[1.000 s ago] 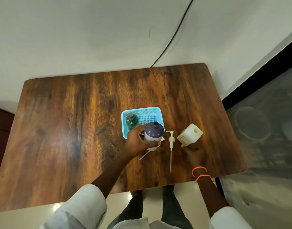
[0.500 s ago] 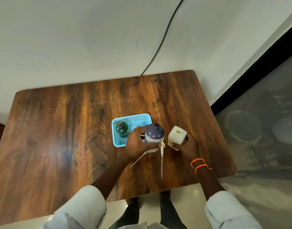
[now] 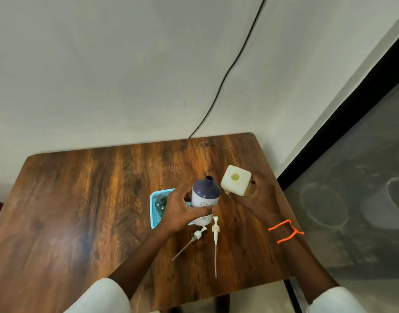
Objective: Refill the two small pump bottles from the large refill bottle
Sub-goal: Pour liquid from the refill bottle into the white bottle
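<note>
Seen from above, 2 white pump heads with long dip tubes lie on the wooden table [image 3: 85,199], the left pump [image 3: 197,235] angled and the right pump [image 3: 215,229] pointing straight toward the person. Just beyond them the left hand [image 3: 182,211] wraps its fingers round the purple-topped bottle [image 3: 205,197], neck open, which now stands well clear of the tabletop where half a second ago it sat low beside the basket. The right hand [image 3: 259,197], 2 orange threads [image 3: 285,231] at its wrist, grips the cream square bottle [image 3: 236,180] from the side; that bottle has risen too, and its open mouth now faces the camera, close beside the purple bottle's shoulder but apart from it. Behind the left hand, the blue basket [image 3: 153,208] holds a green pump bottle [image 3: 160,203] with its pump still fitted. Farther off, the table's rounded far corner meets a pale wall, a black cable [image 3: 228,73] running down it, and a grey floor lies at right.
</note>
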